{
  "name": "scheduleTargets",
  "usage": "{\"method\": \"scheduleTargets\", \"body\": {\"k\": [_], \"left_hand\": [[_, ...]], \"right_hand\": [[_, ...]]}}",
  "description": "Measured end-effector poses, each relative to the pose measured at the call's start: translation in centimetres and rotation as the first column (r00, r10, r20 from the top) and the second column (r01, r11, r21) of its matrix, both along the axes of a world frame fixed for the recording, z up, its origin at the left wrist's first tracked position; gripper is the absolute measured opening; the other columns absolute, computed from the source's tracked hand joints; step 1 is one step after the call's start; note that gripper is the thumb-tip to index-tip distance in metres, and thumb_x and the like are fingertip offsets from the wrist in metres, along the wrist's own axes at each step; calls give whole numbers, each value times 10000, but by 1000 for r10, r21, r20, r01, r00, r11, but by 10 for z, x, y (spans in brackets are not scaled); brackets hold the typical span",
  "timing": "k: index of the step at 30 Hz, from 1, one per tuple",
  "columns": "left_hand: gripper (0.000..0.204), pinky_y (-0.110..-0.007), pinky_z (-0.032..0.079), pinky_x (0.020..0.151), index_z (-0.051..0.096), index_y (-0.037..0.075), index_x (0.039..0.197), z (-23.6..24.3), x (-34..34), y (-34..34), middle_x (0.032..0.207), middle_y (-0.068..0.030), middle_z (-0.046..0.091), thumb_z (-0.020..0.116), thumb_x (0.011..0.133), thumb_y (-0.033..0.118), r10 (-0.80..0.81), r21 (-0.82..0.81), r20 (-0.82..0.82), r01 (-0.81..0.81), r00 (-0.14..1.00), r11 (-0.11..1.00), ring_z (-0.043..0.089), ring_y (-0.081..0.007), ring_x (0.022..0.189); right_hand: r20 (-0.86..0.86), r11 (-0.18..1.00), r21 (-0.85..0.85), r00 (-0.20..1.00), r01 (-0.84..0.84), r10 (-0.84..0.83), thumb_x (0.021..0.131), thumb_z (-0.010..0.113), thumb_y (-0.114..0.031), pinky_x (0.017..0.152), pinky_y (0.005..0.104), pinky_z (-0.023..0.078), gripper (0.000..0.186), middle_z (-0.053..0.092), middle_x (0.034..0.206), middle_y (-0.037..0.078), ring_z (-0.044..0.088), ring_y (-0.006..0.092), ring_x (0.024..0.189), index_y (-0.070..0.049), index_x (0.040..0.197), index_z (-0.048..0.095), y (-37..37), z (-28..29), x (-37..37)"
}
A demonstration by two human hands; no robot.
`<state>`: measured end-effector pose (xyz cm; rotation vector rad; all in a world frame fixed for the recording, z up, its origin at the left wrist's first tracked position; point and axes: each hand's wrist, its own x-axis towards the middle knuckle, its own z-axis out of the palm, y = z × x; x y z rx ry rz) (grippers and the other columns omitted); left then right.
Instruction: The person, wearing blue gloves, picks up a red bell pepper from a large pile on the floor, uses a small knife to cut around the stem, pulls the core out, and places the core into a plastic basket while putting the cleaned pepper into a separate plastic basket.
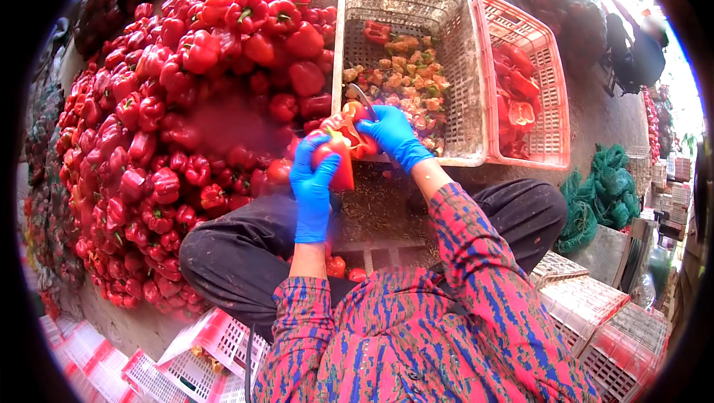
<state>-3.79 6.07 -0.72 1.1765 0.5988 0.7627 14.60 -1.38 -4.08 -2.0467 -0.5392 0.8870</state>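
My left hand, in a blue glove, grips an opened red bell pepper that shows its pale inside. My right hand, also gloved in blue, is closed on a small knife beside the pepper, its blade pointing up and left over the near left corner of a dirty white crate. That crate holds cut pepper cores. Beside it, a pink crate holds red pepper halves.
A large heap of red peppers fills the left. Green netting lies at right near stacked crates. More crates stand at lower left. Filled mesh sacks are behind. Another person is at upper right.
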Motion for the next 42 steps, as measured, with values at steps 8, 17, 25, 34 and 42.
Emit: {"method": "scheduleTargets", "body": {"k": [8, 17, 25, 34, 42], "left_hand": [[642, -375, 434, 1008, 505, 51, 1298, 9, 18, 0, 1282, -122, 522, 798, 729, 108, 95, 243, -230, -37, 969, 969, 523, -246, 1162], [398, -524, 425, 1029, 594, 56, 1202, -47, -4, 11, 1199, -144, 630, 616, 861, 260, 142, -788, 119, 7, 983, 615, 582, -320, 1142], [457, -574, 434, 1001, 602, 130, 1231, 7, 47, -32, 1228, -88, 630, 666, 819, 317, 100, -874, 166, 99, 981, 477, 560, -308, 1174], [681, -540, 334, 1109, 392, 69, 1446, 26, 46, -43, 1425, -167, 471, 634, 873, 346, -162, -696, 447, 456, 880, 554, 456, -351, 1307], [676, -445, 389, 1081, 381, 7, 1418, 43, 35, -64, 1355, -163, 507, 621, 837, 256, -325, -666, 386, 504, 864, 550, 504, -318, 1255]], "right_hand": [[270, 998, 46, 961, 48, -58, 743, 713, -383, 737, 472, 518, 344, 675, 860, 189, 662, 383, 825, -89, 909, 648, -13, 43, -47], [457, 969, 246, 883, -12, -105, 764, 733, -221, 636, 418, 526, 344, 679, 887, 158, 671, 353, 781, -115, 1068, 614, -86, 84, -99], [267, 845, 466, 869, 261, -416, 823, 738, -174, 676, 335, 547, 360, 686, 906, 157, 716, 237, 785, -46, 1138, 623, -161, 144, -85], [767, 939, 180, 555, 294, -321, 815, 752, -320, 846, 401, 537, 667, 612, 1242, 201, 651, 341, 1058, -86, 1383, 493, -226, 190, 67], [465, 835, 9, 742, -550, 483, 683, 771, -71, 859, 390, 540, 909, 577, 1311, 159, 641, 331, 1067, -171, 1487, 360, -107, 150, -4]]}}
